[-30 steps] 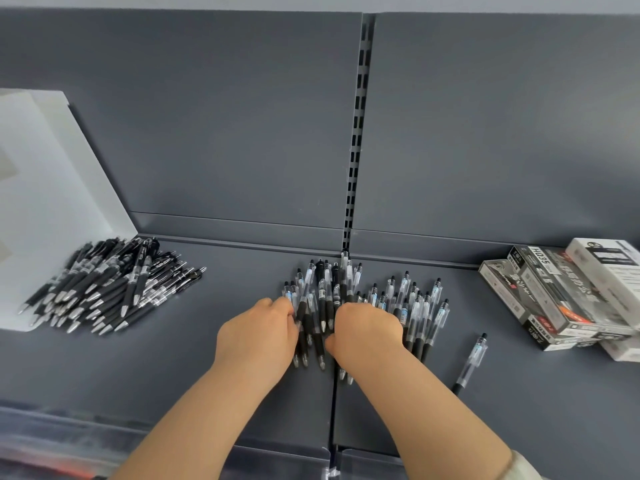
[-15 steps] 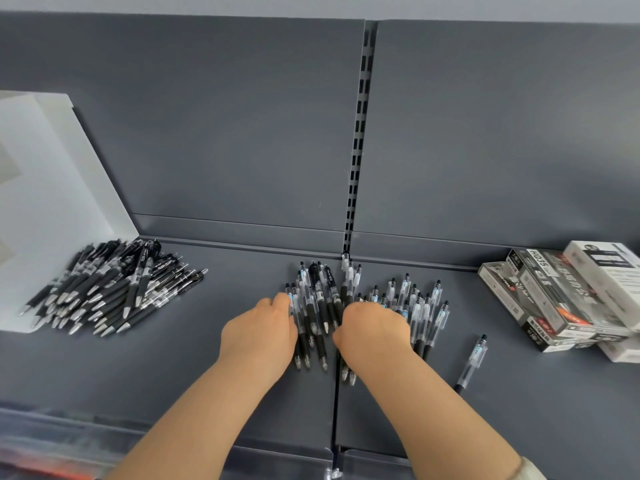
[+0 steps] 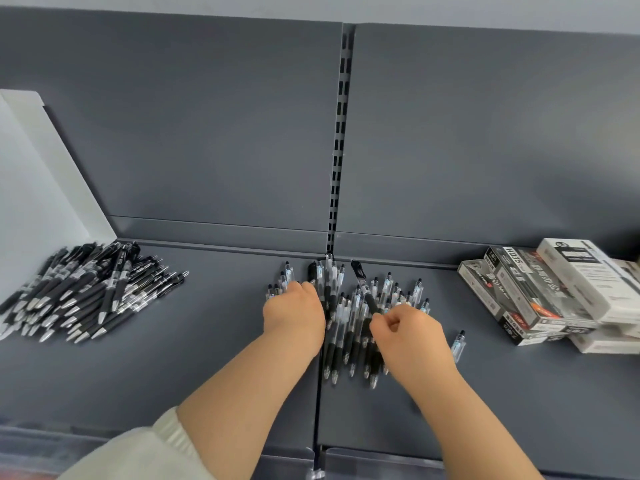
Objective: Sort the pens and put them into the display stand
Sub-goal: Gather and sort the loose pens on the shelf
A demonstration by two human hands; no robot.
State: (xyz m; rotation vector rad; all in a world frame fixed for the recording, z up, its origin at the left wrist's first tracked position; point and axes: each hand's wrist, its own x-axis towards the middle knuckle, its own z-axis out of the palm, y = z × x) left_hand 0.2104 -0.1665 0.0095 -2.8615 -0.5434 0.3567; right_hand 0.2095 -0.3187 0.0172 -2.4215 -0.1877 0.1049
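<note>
A pile of clear-barrelled pens [image 3: 349, 327] lies in the middle of the grey shelf [image 3: 207, 358]. My left hand [image 3: 294, 315] rests palm down on the pile's left part, fingers over several pens. My right hand [image 3: 408, 336] is closed on a black pen [image 3: 363, 287], which it holds tilted above the pile with the clip end pointing away. A second pile of black pens [image 3: 86, 292] lies at the far left. One clear pen [image 3: 458, 345] lies alone to the right of my right hand.
A white board [image 3: 38, 188] leans against the back panel behind the left pile. Several pen boxes [image 3: 554, 292] are stacked at the right. A slotted upright [image 3: 337, 150] splits the back panel. Clear bins show below the shelf's front edge.
My right hand has moved right and lifted a black pen out of the middle pile. My left hand has shifted slightly up onto the pile's left side.
</note>
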